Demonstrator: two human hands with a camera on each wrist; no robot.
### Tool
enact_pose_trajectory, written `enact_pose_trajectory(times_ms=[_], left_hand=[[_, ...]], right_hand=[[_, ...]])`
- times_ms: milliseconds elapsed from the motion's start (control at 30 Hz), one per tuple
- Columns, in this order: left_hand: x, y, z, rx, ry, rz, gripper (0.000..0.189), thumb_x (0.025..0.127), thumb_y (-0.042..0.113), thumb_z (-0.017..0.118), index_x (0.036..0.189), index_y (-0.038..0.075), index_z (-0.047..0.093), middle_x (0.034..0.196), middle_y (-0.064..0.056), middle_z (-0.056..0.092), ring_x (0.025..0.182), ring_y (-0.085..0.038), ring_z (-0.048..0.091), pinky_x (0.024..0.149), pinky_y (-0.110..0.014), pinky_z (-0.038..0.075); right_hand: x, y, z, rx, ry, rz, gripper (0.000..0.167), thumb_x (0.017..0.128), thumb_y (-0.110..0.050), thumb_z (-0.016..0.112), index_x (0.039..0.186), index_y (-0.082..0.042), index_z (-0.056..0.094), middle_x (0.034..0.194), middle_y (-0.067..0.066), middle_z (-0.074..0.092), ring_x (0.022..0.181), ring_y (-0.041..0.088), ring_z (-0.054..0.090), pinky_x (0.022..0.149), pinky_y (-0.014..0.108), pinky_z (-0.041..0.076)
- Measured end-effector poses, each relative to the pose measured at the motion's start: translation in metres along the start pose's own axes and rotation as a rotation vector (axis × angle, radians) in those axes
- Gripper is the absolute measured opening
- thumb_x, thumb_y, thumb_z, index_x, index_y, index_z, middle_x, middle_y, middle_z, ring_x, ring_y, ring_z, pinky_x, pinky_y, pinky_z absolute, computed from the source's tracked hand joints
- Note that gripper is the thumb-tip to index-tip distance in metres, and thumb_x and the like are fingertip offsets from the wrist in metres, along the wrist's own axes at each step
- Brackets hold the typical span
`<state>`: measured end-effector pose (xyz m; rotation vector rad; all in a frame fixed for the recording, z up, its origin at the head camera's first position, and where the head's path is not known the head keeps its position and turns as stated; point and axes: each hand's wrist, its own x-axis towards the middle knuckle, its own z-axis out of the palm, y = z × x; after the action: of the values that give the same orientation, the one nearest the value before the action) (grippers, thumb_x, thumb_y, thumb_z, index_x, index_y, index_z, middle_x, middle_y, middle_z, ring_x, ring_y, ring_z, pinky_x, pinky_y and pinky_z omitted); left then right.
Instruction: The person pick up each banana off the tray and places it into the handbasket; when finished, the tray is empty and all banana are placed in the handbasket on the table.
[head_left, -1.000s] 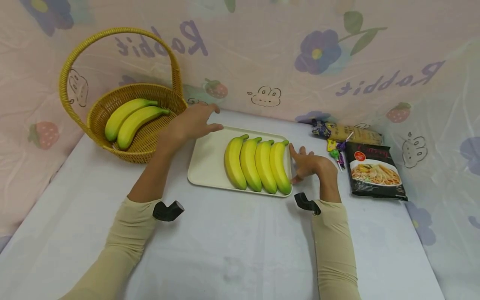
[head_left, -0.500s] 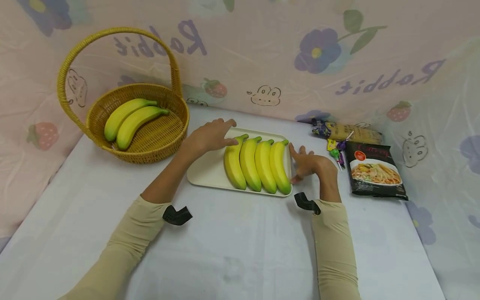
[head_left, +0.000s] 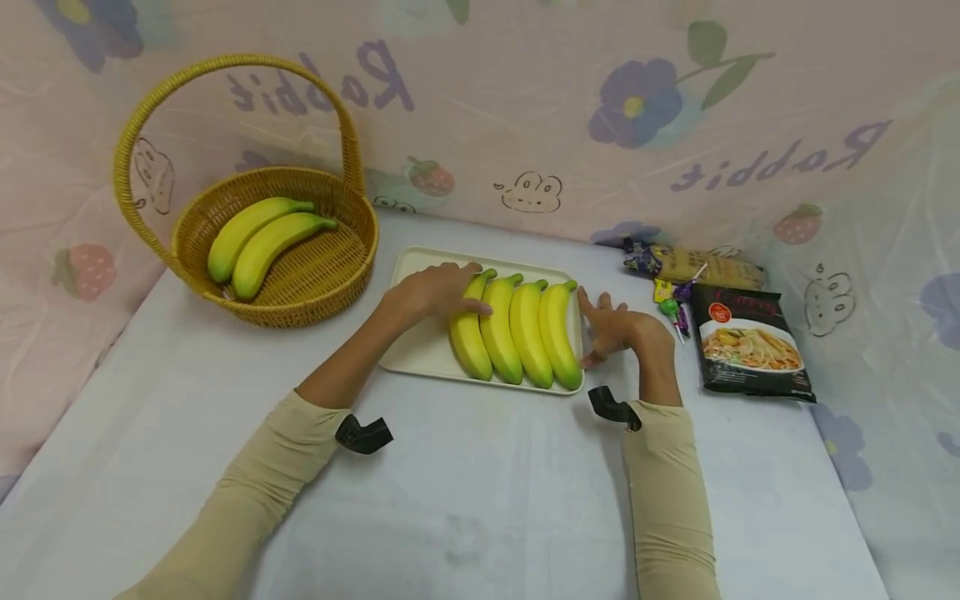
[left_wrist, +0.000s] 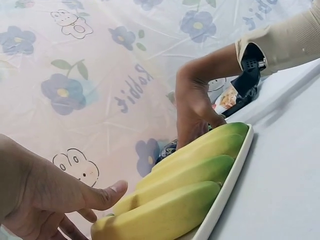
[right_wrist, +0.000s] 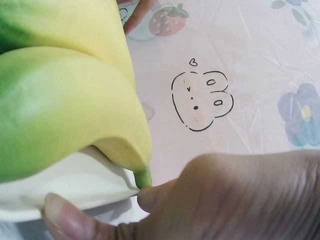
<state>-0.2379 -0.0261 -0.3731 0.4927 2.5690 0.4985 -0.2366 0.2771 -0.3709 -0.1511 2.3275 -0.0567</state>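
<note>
Several yellow bananas with green ends lie side by side on a cream tray (head_left: 420, 346), filling its right half. My left hand (head_left: 435, 293) is over the leftmost banana (head_left: 469, 340), its thumb reaching across toward the neighbouring banana (head_left: 501, 342). In the left wrist view that thumb (left_wrist: 107, 195) is stretched out above the bananas and the other fingers are partly hidden. At the tray's right edge is my right hand (head_left: 618, 329), fingers spread. The right wrist view has its thumb (right_wrist: 70, 220) against the tray's side and a fingertip by a banana stem (right_wrist: 143, 178).
A wicker basket (head_left: 300, 315) with a tall handle stands at the left, two bananas (head_left: 281, 242) inside. To the right lie a black noodle packet (head_left: 750, 342), a long tan packet (head_left: 705, 267) and wrapped candies (head_left: 672, 300). Printed cloth hangs behind the white table.
My left hand has moved right from beside the basket and down over the leftmost banana. My right hand stays at the tray's right edge.
</note>
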Motion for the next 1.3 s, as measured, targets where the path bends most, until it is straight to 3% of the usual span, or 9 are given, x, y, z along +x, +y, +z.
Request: enact_pose_trajectory(times_ms=[433,733,867,1000,1167,1300], left_hand=[[0.004,0.001,0.007,0.028,0.021,0.002,0.093,0.097,0.058,0.067,0.166,0.011,0.026,0.164,-0.021,0.042,0.150,-0.040,0.044,0.120,-0.056,0.043],[0.004,-0.002,0.002,-0.024,0.013,0.021,0.096,0.095,0.051,0.072,0.165,0.006,0.024,0.160,-0.025,0.047,0.146,-0.040,0.050,0.117,-0.054,0.046],[0.003,-0.004,-0.002,-0.050,0.005,0.010,0.101,0.094,0.048,0.076,0.166,0.007,0.020,0.157,-0.025,0.050,0.127,-0.033,0.059,0.111,-0.049,0.049],[0.001,-0.004,-0.005,-0.059,0.005,0.024,0.102,0.094,0.045,0.077,0.167,0.005,0.017,0.151,-0.024,0.055,0.107,-0.027,0.059,0.102,-0.043,0.051],[-0.001,-0.005,-0.009,-0.076,0.006,0.057,0.101,0.095,0.040,0.077,0.167,0.004,0.015,0.131,-0.020,0.065,0.085,-0.023,0.067,0.084,-0.034,0.054],[-0.003,-0.006,-0.013,-0.114,-0.012,0.054,0.101,0.095,0.036,0.076,0.167,0.005,0.013,0.126,-0.019,0.065,0.077,-0.022,0.070,0.074,-0.033,0.059]], right_hand=[[-0.003,-0.001,0.000,-0.020,0.010,0.002,0.130,0.087,-0.038,0.084,0.166,-0.012,-0.016,0.168,0.037,-0.014,0.154,0.064,-0.002,0.120,0.081,0.013],[-0.003,0.000,0.000,0.000,0.005,0.007,0.130,0.088,-0.038,0.084,0.166,-0.013,-0.017,0.169,0.035,-0.016,0.154,0.063,-0.005,0.120,0.081,0.011],[-0.003,-0.001,0.000,0.008,0.003,0.010,0.131,0.087,-0.038,0.084,0.166,-0.015,-0.018,0.169,0.035,-0.017,0.154,0.063,-0.005,0.120,0.081,0.011],[-0.004,0.000,0.000,0.010,0.000,0.009,0.132,0.087,-0.039,0.084,0.166,-0.015,-0.018,0.168,0.036,-0.017,0.154,0.063,-0.006,0.120,0.081,0.010],[-0.004,0.000,0.000,0.014,0.006,0.007,0.132,0.087,-0.038,0.085,0.166,-0.014,-0.018,0.169,0.035,-0.018,0.155,0.062,-0.006,0.121,0.080,0.010],[-0.002,0.000,0.000,0.011,0.005,0.009,0.131,0.087,-0.038,0.084,0.166,-0.014,-0.017,0.169,0.034,-0.017,0.155,0.062,-0.005,0.121,0.080,0.011]])
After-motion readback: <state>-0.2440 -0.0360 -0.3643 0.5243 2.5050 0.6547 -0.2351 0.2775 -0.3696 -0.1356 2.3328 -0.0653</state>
